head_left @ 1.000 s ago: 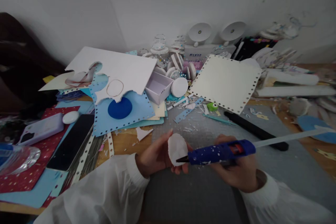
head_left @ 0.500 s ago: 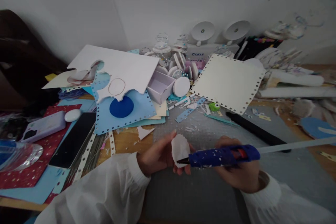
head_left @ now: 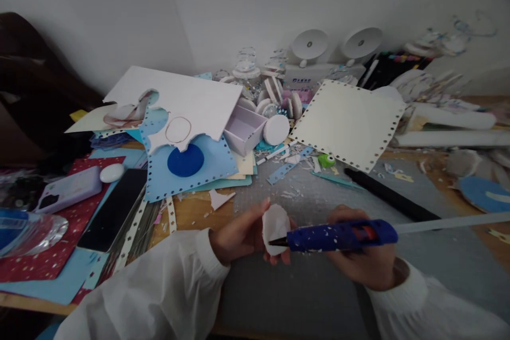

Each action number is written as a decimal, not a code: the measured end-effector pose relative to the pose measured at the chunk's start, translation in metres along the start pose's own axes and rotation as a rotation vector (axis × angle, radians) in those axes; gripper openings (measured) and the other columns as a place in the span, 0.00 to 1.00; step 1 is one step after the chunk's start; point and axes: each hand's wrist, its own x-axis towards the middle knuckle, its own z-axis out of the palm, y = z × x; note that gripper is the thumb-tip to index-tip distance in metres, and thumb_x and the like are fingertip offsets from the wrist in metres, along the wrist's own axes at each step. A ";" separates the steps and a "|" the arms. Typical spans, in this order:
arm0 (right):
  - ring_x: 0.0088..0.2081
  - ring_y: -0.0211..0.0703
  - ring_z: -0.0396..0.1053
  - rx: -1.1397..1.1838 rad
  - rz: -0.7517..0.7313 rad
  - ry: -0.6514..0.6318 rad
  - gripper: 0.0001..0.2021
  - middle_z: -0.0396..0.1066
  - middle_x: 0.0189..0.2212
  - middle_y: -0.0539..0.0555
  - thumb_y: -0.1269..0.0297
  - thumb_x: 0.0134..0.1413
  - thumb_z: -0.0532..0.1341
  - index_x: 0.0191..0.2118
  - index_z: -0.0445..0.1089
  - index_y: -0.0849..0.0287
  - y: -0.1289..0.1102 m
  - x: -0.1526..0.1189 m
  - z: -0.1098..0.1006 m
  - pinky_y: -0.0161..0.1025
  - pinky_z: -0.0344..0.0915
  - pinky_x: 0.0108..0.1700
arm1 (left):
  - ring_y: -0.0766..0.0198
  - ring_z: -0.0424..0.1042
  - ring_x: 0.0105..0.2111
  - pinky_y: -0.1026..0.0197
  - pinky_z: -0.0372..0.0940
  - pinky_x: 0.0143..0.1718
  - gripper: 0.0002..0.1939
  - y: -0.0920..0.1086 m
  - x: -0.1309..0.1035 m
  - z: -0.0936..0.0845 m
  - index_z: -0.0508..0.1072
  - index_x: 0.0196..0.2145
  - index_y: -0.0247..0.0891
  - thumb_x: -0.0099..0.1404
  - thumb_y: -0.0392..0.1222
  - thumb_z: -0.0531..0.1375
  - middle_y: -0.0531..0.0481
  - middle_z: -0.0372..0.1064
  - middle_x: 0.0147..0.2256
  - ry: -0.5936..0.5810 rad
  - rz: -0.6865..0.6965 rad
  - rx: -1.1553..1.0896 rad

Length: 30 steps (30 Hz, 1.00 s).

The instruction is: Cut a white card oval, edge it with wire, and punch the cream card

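In my left hand (head_left: 243,236) I hold a small white disc (head_left: 275,223) with a rough edge, its flat face turned toward me. My right hand (head_left: 364,260) is wrapped round a blue glue gun (head_left: 334,236), which is speckled with white bits. The gun's dark nozzle points left and lies over the lower part of the disc; whether it touches cannot be made out. A long whitish glue stick (head_left: 450,222) runs out of the gun's back end to the right. Both hands are above the grey cutting mat (head_left: 295,303).
A black bar (head_left: 390,195) lies beyond my right hand. Behind are a cream punched card (head_left: 346,125), a small green figure (head_left: 325,160), a pale box (head_left: 244,130) and white discs. Leftward lie a blue disc (head_left: 185,161), a phone (head_left: 113,210) and a bottle (head_left: 32,231).
The whole view has shifted very slightly. My hands, the white disc and the glue gun keep nearly the same positions relative to each other.
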 end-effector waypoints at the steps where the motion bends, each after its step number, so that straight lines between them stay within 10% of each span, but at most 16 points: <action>1: 0.21 0.39 0.69 -0.006 -0.001 0.008 0.10 0.66 0.22 0.46 0.68 0.45 0.61 0.35 0.60 0.53 0.000 0.000 0.000 0.34 0.66 0.21 | 0.67 0.69 0.18 0.69 0.59 0.17 0.36 0.000 0.000 0.000 0.72 0.41 0.29 0.61 0.68 0.47 0.44 0.74 0.25 -0.001 0.001 0.002; 30: 0.21 0.40 0.69 -0.003 0.005 0.047 0.11 0.67 0.23 0.47 0.70 0.43 0.61 0.35 0.61 0.54 -0.002 0.002 0.000 0.36 0.67 0.22 | 0.65 0.69 0.19 0.68 0.58 0.19 0.34 -0.003 0.000 -0.001 0.70 0.37 0.33 0.58 0.71 0.49 0.45 0.73 0.25 -0.015 0.011 0.088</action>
